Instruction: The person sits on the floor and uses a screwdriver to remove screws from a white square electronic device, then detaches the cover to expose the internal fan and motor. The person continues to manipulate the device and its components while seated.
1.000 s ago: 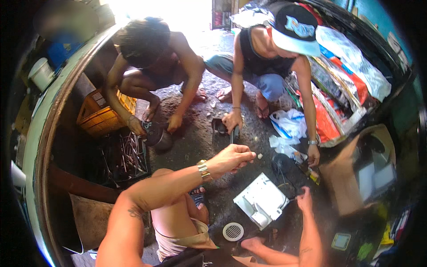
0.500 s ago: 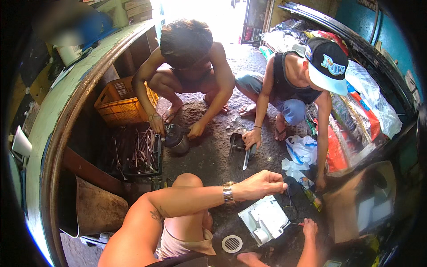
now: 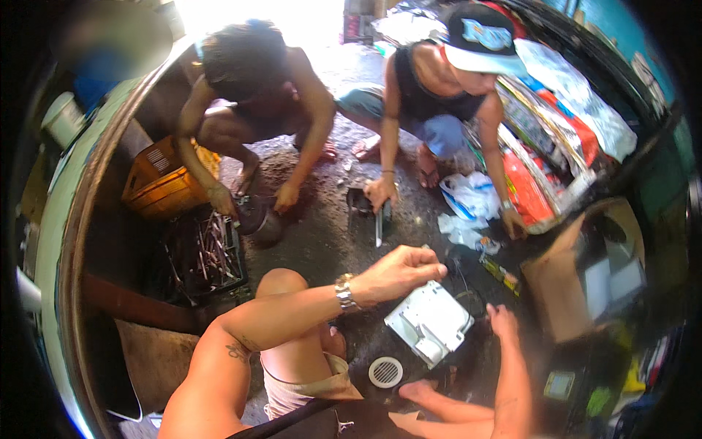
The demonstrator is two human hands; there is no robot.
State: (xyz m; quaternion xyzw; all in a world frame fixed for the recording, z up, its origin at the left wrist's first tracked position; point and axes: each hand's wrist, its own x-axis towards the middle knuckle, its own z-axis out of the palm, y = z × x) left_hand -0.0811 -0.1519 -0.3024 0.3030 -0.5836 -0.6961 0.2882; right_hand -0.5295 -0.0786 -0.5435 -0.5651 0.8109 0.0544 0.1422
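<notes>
while the white housing lies on the dark floor in front of you, your left hand hangs by its far edge, the thumb and fingers curled in close; whether anything is pinched between them, you cannot tell from this angle. your right hand is just off the housing's right side, its fingers bent, but it is too blurred to say whether they grip something.

the housing looks like thin moulded plastic, so expect it to be light for its size, stiff, and fairly smooth under the fingertips. its corners and thin rims would probably crack before they bend. you would do best to take hold of it along two opposite side edges, with a broad grip, keeping pressure off the raised rounded part at its near end.

nearer you and to the left of the housing sits a round white grille, probably light and brittle too, better held by its outer ring than by its slats. to the right of the housing stands an open cardboard box.
</notes>
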